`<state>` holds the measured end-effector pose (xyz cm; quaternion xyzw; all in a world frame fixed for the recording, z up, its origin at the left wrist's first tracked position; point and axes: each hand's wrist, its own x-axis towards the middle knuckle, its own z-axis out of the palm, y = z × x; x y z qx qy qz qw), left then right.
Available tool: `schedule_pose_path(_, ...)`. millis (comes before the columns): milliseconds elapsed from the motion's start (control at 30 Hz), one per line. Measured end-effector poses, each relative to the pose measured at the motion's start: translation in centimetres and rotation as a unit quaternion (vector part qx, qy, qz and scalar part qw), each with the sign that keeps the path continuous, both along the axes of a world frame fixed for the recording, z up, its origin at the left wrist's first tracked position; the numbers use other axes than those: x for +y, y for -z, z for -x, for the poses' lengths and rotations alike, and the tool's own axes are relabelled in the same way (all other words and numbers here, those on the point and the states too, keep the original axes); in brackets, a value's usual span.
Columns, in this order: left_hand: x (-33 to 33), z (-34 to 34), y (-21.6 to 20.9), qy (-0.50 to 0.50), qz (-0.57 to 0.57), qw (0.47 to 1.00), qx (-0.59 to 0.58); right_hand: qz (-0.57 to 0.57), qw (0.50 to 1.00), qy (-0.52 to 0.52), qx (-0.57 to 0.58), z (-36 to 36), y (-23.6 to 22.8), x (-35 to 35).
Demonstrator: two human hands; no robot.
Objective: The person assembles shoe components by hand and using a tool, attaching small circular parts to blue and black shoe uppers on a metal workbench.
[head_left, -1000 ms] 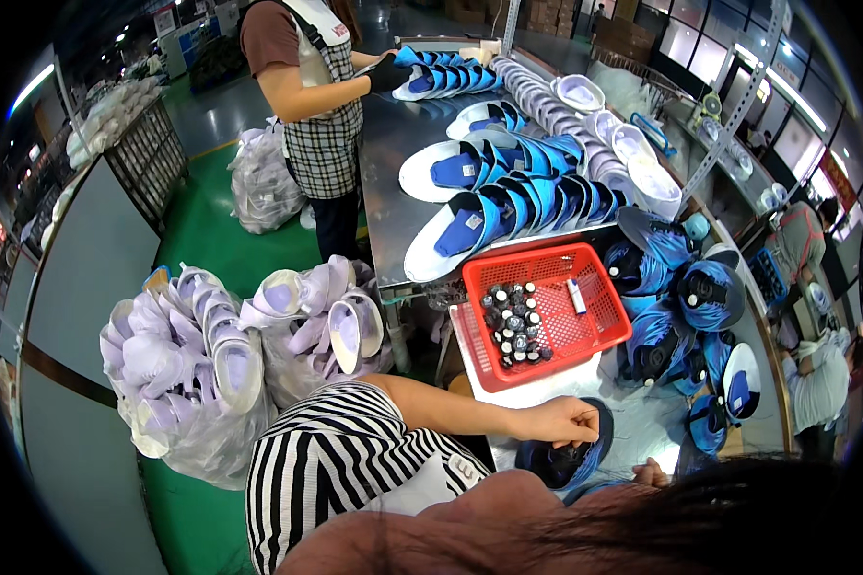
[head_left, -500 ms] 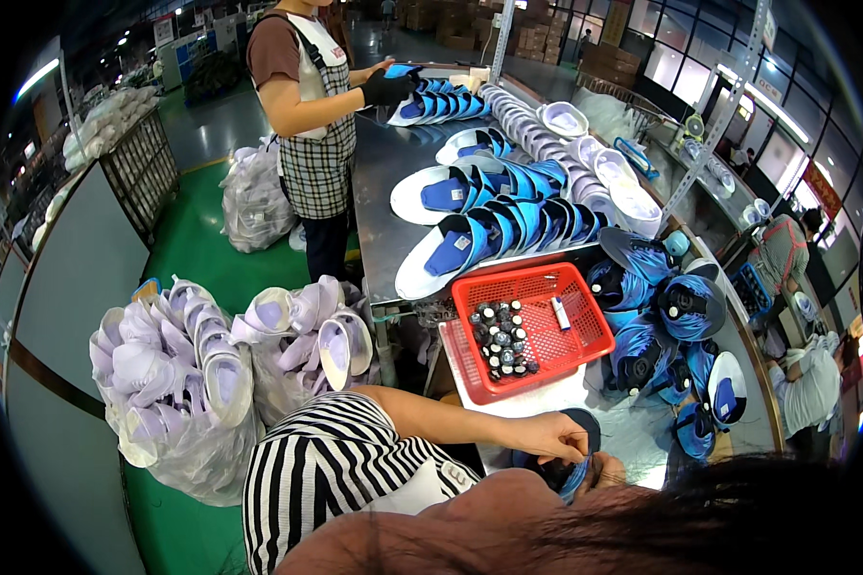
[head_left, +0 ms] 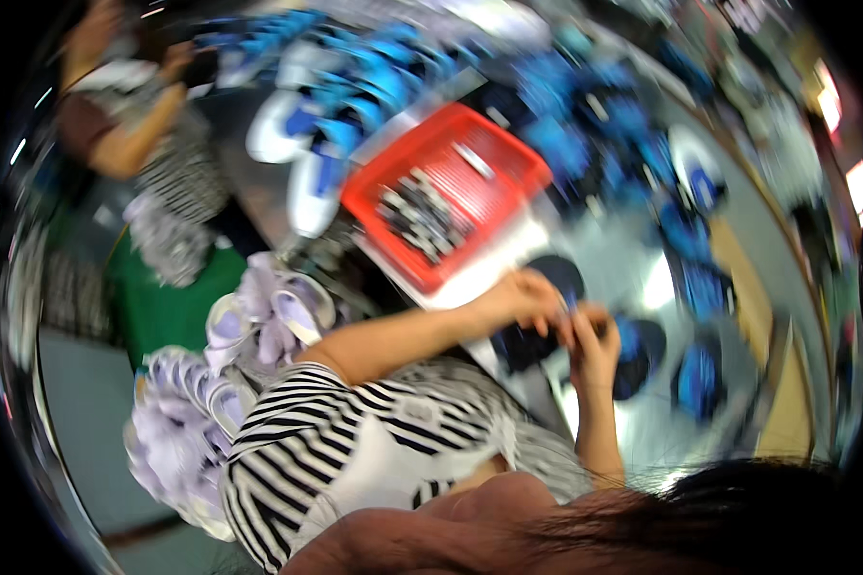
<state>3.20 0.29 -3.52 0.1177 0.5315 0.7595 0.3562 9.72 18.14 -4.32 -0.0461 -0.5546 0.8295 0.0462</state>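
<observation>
Shiny grey table (head_left: 633, 264) w/ dk rounded shoe (head_left: 525, 351) under bare hands (head_left: 520, 299).

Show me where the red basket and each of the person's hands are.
Red basket (head_left: 478, 199): head view, bare floor.
Left hand (head_left: 521, 299): head view, back of the hand.
Right hand (head_left: 597, 343): head view, middle, blurred.
</observation>
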Motion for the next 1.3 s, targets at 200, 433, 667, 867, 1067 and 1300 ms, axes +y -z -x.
schedule_pose_path(200, 0.1, -0.2, -0.8, -0.036, -0.027, 0.999, -0.017, 0.002, 0.998, -0.062, -0.028, -0.2, -1.9, 0.6)
schedule_pose_path(433, 0.6, -0.5, -1.4, -0.036, 0.012, 0.999, 0.003, -0.111, 0.993, -0.021, -0.026, 0.0, -2.7, 0.9)
schedule_pose_path(667, 0.2, -0.3, -1.1, -0.002, -0.023, 0.997, 0.077, -0.184, 0.981, -0.057, 0.002, 0.1, -2.5, 1.7)
schedule_pose_path(867, 0.4, -0.1, -0.8, -0.026, -0.025, 0.999, 0.039, -0.357, 0.930, -0.008, 0.083, -0.3, -3.2, 1.9)
schedule_pose_path(1067, 1.1, 0.9, 0.0, -0.014, -0.033, 0.999, 0.000, -0.775, 0.603, 0.020, 0.188, -1.0, -5.7, 3.1)
schedule_pose_path(1300, 0.3, 1.2, 0.6, -0.019, 0.011, 1.000, -0.006, -0.471, 0.849, -0.234, 0.046, -0.7, -5.5, 3.1)
